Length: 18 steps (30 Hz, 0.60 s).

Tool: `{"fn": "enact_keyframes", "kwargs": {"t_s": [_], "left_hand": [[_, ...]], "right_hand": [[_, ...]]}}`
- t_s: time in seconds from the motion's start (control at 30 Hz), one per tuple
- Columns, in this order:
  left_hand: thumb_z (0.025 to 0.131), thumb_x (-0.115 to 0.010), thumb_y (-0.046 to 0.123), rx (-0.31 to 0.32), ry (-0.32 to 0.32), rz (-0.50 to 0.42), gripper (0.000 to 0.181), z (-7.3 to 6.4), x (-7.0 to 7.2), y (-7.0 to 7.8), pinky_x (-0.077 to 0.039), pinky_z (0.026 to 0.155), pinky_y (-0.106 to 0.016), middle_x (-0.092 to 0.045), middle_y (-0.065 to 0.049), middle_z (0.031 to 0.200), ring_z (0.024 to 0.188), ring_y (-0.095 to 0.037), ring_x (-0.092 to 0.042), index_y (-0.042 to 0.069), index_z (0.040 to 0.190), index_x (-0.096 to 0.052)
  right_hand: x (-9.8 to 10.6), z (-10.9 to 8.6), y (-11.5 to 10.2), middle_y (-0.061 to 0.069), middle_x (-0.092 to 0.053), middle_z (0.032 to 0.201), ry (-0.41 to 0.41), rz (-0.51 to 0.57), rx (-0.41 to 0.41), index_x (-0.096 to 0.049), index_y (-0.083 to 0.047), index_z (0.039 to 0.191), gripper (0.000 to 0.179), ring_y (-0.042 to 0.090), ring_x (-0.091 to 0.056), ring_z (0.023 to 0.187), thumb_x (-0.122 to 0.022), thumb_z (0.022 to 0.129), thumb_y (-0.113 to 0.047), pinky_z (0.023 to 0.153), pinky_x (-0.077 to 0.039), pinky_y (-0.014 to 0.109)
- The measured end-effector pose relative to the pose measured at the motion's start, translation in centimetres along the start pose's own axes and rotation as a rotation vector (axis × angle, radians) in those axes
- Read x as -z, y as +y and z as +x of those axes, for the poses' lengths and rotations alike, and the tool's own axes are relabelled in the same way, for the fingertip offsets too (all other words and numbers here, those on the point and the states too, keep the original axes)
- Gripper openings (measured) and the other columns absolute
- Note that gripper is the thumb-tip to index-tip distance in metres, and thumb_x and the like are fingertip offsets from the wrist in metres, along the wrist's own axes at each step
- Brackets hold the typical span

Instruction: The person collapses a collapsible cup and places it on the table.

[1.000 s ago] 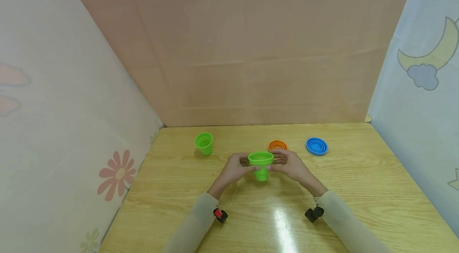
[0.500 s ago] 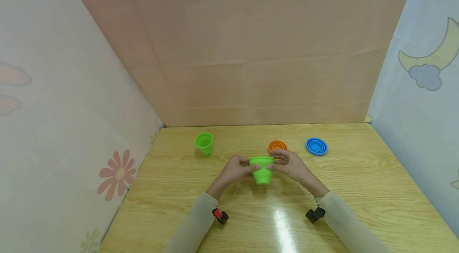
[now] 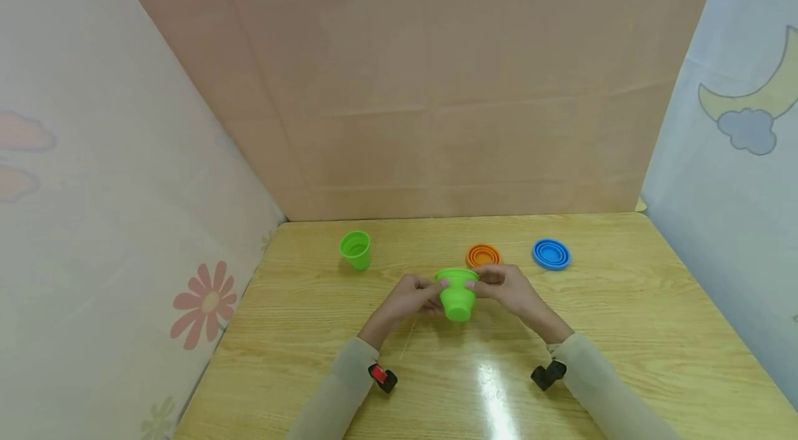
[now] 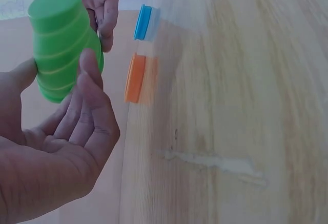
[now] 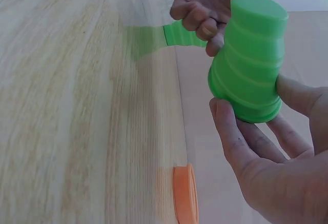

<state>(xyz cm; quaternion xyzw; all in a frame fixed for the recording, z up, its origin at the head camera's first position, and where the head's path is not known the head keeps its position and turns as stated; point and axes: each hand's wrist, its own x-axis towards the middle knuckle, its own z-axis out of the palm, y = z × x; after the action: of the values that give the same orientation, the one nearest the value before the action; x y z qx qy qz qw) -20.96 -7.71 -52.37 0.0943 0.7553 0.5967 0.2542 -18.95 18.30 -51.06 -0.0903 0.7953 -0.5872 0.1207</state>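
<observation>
A green collapsible cup (image 3: 458,298), drawn out to its ridged height, is held between both hands above the table. Its base tips toward the wearer in the head view, and its mouth faces away. My left hand (image 3: 409,299) grips one side near the rim, thumb on the near wall and fingers behind. On the other side my right hand (image 3: 508,289) pinches the cup the same way. In the right wrist view the cup (image 5: 253,60) shows its flat base and slanting ridges; the left wrist view shows the same cup (image 4: 61,39) with fingers round its wider end.
A second green collapsible cup (image 3: 356,250) stands extended at the back left of the wooden table (image 3: 299,329). Behind the right hand lies a flattened orange collapsible cup (image 3: 483,255). Farther right is a flattened blue one (image 3: 551,254). A fabric-covered panel (image 3: 430,149) rises behind the table.
The held cup has tilted: its open mouth showed a second ago, and now its base swings up toward the wearer. Both hands turned slightly with it and kept their hold. The other cups stay put.
</observation>
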Motion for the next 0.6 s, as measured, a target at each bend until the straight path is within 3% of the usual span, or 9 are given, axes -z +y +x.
{"fn": "enact_keyframes", "kwargs": {"t_s": [0.27,0.47,0.6], "left_hand": [[0.101,-0.065,0.054,-0.014,0.005,0.043,0.052,-0.2,0.3,-0.2,-0.068,0.085,-0.044,-0.08,-0.011,0.09,0.08,-0.017,-0.076,0.004,0.104,-0.081],[0.099,-0.068,0.055,0.006,0.057,0.061,0.055,-0.1,0.3,-0.3,-0.067,0.08,-0.037,-0.076,-0.014,0.094,0.081,-0.018,-0.072,0.001,0.105,-0.077],[0.098,-0.068,0.056,0.006,0.087,0.065,0.055,-0.2,0.2,-0.4,-0.066,0.08,-0.035,-0.073,-0.016,0.106,0.086,-0.022,-0.069,0.003,0.112,-0.074]], "right_hand": [[0.2,-0.2,0.3,0.015,-0.078,0.121,-0.008,0.073,-0.055,-0.066,0.0,0.135,0.049,0.019,-0.075,0.104,-0.075,0.099,-0.031,0.105,-0.059,0.053],[0.3,-0.3,0.8,0.019,-0.077,0.119,-0.046,0.157,-0.061,-0.059,0.008,0.139,0.054,0.028,-0.079,0.101,-0.074,0.1,-0.026,0.104,-0.06,0.056],[0.5,-0.3,1.1,0.016,-0.079,0.116,-0.076,0.206,-0.091,-0.055,0.01,0.142,0.058,0.027,-0.079,0.1,-0.073,0.101,-0.027,0.102,-0.061,0.053]]}}
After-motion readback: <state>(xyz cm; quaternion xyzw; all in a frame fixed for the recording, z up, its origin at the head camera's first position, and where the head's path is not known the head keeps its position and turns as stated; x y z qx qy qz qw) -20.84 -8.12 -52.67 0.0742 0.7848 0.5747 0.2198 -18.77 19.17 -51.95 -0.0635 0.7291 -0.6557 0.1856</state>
